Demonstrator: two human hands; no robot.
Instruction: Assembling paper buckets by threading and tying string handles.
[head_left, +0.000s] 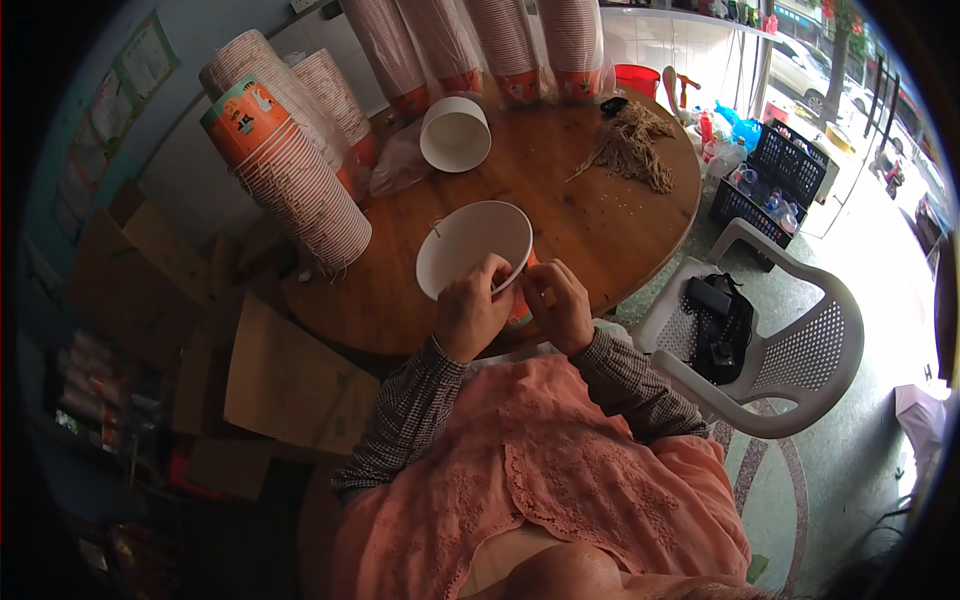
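Note:
A white-lined paper bucket [465,245] with an orange outside stands tilted at the near edge of the round wooden table. My left hand [476,312] is closed on its near rim, thumb and fingers pinched there. Close beside it, at the right of the rim, my right hand [560,304] is closed in a pinch; whatever lies between its fingertips is too small to make out. A short bit of tan string [436,229] shows at the bucket's far left rim. Farther back on the right lies a loose heap of tan strings [637,148].
Another paper bucket [456,136] lies tipped behind mine. Tall nested bucket stacks [310,195] stand left, with plastic-wrapped stacks [480,50] behind. A white plastic chair [800,345] holding a black bag [718,330] is right; cardboard boxes [290,385] sit left. A black crate [785,165] is beyond.

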